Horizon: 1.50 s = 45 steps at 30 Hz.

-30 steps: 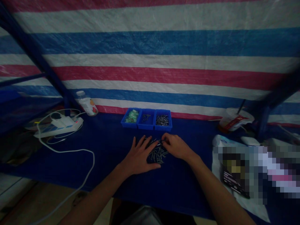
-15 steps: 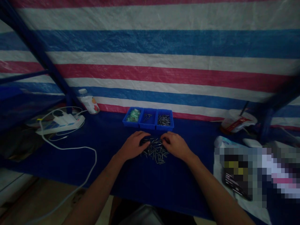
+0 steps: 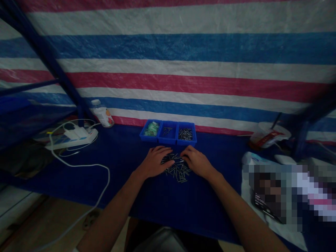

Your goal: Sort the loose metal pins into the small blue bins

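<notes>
Left hand (image 3: 154, 162) low over the table, palm down, fingers lying close together and almost flat, thumb reaching toward the pile: an open hand with no pinch in sight. Left forearm (image 3: 112, 213) slanting in from the bottom of the frame, wrist nearly level with the knuckles. Right hand (image 3: 196, 163) also palm down, but with knuckles raised and fingers bunched, curving down onto the upper right edge of the pile. Whether those fingertips pinch a pin or merely touch the pile, impossible to tell from this view. Right forearm (image 3: 241, 213) slanting in from the lower right, toward the centre.

Between the two hands, just below the middle of the frame, a loose pile of short metal pins (image 3: 179, 171), lying at crossing angles on a dark blue tarp (image 3: 78, 182). Just above the pile, three blue trays side by side: a left tray (image 3: 143, 138) with green packets (image 3: 151, 128), a middle tray (image 3: 166, 141) with a few pins, and a right tray (image 3: 186, 142) with a denser heap of pins.

At the left, a plastic bottle (image 3: 102, 115) and a white power strip (image 3: 72, 138) with a white cable (image 3: 107, 173) trailing down. At the right, a white cup (image 3: 267, 135) and a white plastic bag (image 3: 248, 189), partly under a pixelated patch. Behind everything, a striped tarp wall (image 3: 183, 49).
</notes>
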Motion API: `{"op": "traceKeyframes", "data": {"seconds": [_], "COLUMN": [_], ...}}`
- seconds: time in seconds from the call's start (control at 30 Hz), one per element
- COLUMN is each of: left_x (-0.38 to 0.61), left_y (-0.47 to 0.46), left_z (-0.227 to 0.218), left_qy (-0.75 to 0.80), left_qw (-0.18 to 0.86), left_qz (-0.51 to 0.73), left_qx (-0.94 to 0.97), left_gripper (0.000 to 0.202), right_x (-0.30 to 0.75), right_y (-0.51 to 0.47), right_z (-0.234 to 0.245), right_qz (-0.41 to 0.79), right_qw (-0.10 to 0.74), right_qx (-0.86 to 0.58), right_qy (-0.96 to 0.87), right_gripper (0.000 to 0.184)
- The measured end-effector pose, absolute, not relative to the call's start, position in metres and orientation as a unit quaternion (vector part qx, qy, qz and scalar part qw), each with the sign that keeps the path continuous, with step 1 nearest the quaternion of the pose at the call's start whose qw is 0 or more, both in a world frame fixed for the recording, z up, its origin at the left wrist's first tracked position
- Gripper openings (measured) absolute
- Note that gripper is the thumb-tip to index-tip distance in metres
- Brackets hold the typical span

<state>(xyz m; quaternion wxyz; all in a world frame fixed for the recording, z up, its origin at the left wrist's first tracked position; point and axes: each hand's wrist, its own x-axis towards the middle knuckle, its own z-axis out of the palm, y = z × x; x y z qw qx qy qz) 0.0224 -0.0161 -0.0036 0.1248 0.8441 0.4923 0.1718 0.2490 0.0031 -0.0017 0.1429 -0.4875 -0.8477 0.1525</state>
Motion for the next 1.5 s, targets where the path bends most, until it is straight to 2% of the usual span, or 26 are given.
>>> {"op": "traceKeyframes", "data": {"seconds": [0.4,1.17,1.5], "left_x": [0.022,0.023,0.045], "left_y": [-0.019,-0.022,0.0], "left_z": [-0.004,-0.007,0.013], "left_qy": [0.477,0.476,0.437], "left_qw": [0.124,0.129,0.073], "left_qz": [0.181,0.222,0.285], "left_qx": [0.851,0.841,0.85], "left_gripper": [0.043,0.033,0.031], "right_x": [0.25,0.251,0.254], "right_y": [0.005,0.006,0.005], "right_z": [-0.004,-0.009,-0.002], "right_qz": [0.16,0.126,0.127], "right_qw": [0.152,0.181,0.211], "right_qx": [-0.487,-0.459,-0.458], "right_qy": [-0.845,-0.861,-0.854], "right_gripper": [0.011,0.015,0.014]}}
